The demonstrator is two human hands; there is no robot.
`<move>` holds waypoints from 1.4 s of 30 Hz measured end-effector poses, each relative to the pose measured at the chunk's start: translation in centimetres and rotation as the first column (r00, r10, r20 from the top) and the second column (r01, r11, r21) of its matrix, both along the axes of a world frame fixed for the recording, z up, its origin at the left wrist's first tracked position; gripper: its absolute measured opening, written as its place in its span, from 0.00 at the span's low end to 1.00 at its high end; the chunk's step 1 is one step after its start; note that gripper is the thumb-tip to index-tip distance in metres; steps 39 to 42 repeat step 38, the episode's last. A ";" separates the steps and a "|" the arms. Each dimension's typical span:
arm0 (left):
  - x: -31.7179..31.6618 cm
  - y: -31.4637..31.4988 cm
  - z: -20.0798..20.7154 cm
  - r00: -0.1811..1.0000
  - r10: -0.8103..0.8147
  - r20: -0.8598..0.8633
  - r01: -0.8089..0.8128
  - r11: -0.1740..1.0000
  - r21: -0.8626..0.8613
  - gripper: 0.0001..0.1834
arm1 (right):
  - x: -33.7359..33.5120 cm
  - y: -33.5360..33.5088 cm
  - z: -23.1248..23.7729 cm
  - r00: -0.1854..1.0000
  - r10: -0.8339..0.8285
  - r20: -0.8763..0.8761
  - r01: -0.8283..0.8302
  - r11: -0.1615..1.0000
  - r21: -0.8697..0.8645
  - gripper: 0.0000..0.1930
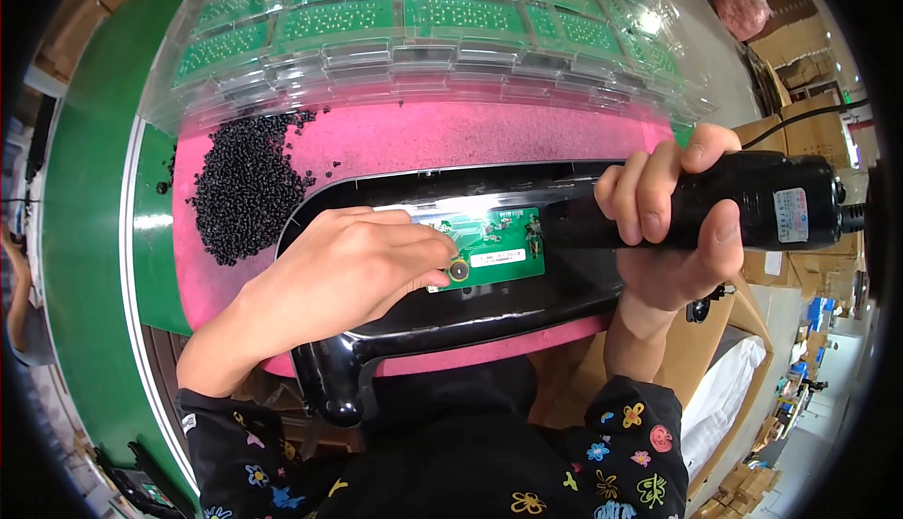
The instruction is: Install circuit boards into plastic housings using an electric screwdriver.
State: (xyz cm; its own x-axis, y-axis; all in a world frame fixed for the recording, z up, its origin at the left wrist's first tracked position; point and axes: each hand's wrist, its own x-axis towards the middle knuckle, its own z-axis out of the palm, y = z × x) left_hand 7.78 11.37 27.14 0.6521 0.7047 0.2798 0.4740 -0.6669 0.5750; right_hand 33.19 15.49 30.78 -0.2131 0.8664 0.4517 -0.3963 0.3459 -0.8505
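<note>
A long black plastic housing [489, 317] with a rounded left end and a stub at its lower left lies across the work mat. Inside it sits a green circuit board [520, 271] with a white label strip and a round black part near its left end. My left hand [324, 270] has its fingers curled and closed at the left end of the board, partly covering it. My right hand [668, 209] is wrapped round a black electric screwdriver [762, 180], held nearly level. Its narrow front points left at the board's right end; whether it touches a screw is hidden.
A pile of small black screws [246, 190] lies on the pink mat [423, 133] at the left. Stacked clear plastic trays [404, 54] with green boards stand at the back. A cardboard box [701, 378] with white lining is at the right. A dark cable [809, 119] hangs at the right.
</note>
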 end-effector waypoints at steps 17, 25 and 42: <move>0.1 -0.5 0.7 0.998 0.063 -0.027 -0.066 0.989 -0.135 0.10 | -1.4 0.1 0.6 0.982 0.086 0.168 -0.080 0.996 -0.042 0.24; 0.2 -0.5 0.9 0.997 0.072 -0.034 -0.076 0.985 -0.152 0.09 | -1.9 -0.2 0.1 0.982 0.068 0.176 -0.072 0.997 0.017 0.24; -0.8 0.1 -0.3 0.956 0.029 0.292 0.004 0.994 -0.110 0.08 | -3.7 -2.1 3.7 0.881 0.374 -0.290 -0.252 0.890 0.381 0.21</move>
